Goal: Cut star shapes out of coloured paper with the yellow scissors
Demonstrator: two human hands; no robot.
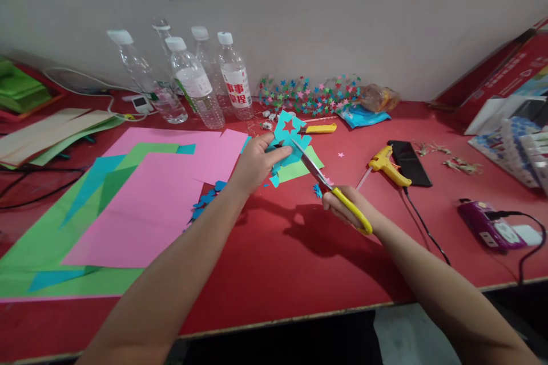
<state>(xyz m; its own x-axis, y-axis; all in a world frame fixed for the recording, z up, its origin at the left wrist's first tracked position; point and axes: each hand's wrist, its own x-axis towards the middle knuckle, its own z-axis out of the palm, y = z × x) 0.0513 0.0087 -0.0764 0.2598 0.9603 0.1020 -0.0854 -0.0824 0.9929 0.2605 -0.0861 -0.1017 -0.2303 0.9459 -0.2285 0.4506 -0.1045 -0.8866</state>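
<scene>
Between thumb and fingers, my left hand pinches a piece of blue paper that has star-shaped holes cut in it. My right hand grips yellow-handled scissors, whose blade tips reach the right side of the blue paper. Whether the blades are parted is hard to make out. Beneath the paper lies a light green sheet. Small blue paper stars rest on the red table beside the scissors. More dark blue cut pieces lie by my left forearm.
Pink sheets overlap green and blue ones at left. Several plastic bottles line the wall, beside a star-covered bottle. A yellow utility knife, a corded glue gun, a phone and a purple power strip lie rightward.
</scene>
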